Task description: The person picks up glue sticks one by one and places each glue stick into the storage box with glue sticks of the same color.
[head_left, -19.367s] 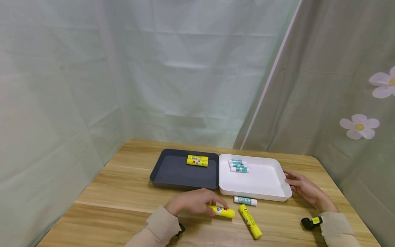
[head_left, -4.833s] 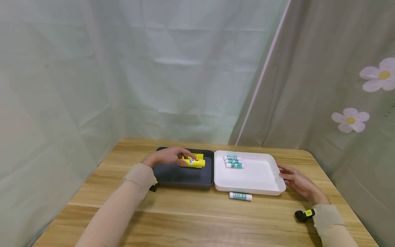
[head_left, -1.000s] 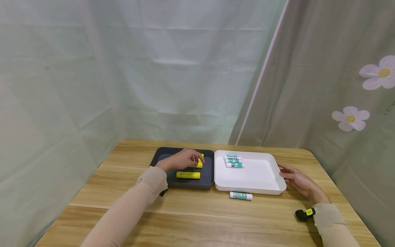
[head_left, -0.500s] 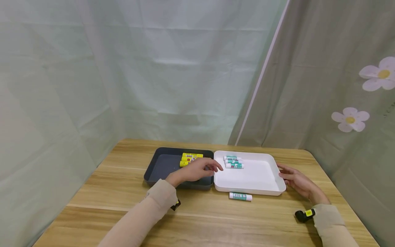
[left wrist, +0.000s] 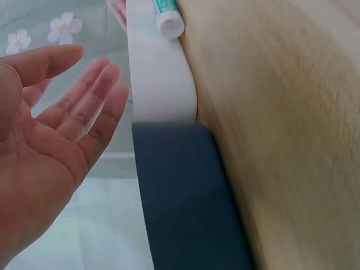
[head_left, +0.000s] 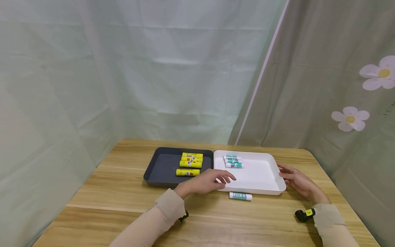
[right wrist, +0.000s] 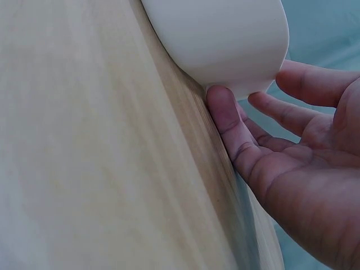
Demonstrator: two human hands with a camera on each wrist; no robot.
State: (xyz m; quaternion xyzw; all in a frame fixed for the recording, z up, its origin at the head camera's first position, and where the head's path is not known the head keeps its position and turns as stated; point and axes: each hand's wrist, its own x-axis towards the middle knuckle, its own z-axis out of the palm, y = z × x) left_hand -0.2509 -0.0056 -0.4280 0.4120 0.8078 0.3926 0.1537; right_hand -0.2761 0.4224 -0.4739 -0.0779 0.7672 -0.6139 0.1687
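Observation:
My left hand (head_left: 206, 181) hovers over the front edges where the two trays meet, fingers loosely spread and holding nothing; the left wrist view shows its bare palm (left wrist: 50, 140). Just right of it, a white-and-green glue stick (head_left: 240, 196) lies on the table before the white tray (head_left: 256, 178). Three similar glue sticks (head_left: 234, 165) lie in that tray's back left. Several yellow glue sticks (head_left: 190, 164) rest in the dark grey tray (head_left: 163, 168), one a little apart toward the front. My right hand (head_left: 303, 183) touches the white tray's right end with extended fingers.
Both trays stand side by side on a wooden table (head_left: 216, 219). Pale curtains (head_left: 185, 85) hang behind and at the sides, the right one printed with white flowers (head_left: 350, 119). A black wrist camera (head_left: 304, 215) sits at the right sleeve.
Two yellow glue sticks have gone from the table into the dark tray. Over the last second my left hand has moved right and nearer, away from them. The right hand stays at the white tray.

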